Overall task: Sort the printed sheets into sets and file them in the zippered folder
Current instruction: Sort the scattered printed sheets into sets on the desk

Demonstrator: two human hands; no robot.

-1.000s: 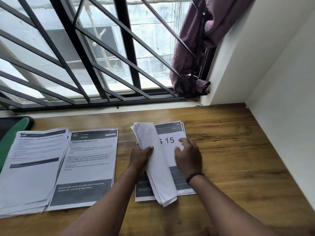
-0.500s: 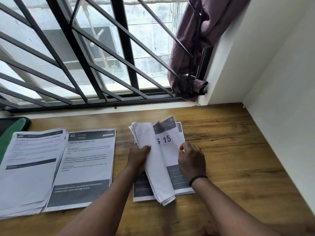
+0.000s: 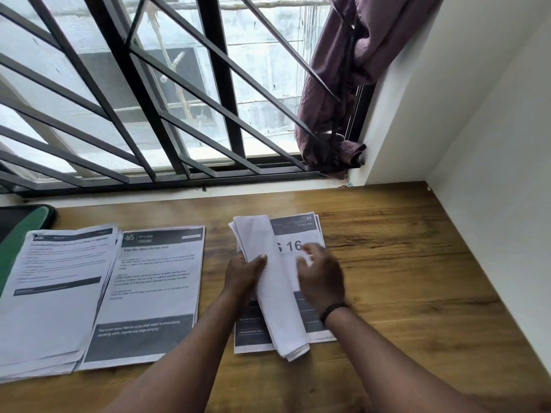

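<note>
Right stack on the bench [image 3: 417, 278]: top sheet [image 3: 298, 234] now reads 16, formerly 15, so sorting advances; left hand [image 3: 244, 274] grips the turned-back sheets [image 3: 277, 308], blurred right hand [image 3: 320, 277] pinches the next corner; green folder [image 3: 18, 239] far left.

3 printed-sheet stacks [image 3: 149, 293] on desk; green zippered folder [image 3: 21, 234] far left.

Single head-worn wide-angle view, looking forward and down, close over the wooden desk [image 3: 402, 263], facing the barred window [image 3: 179, 99]; no second view.
</note>
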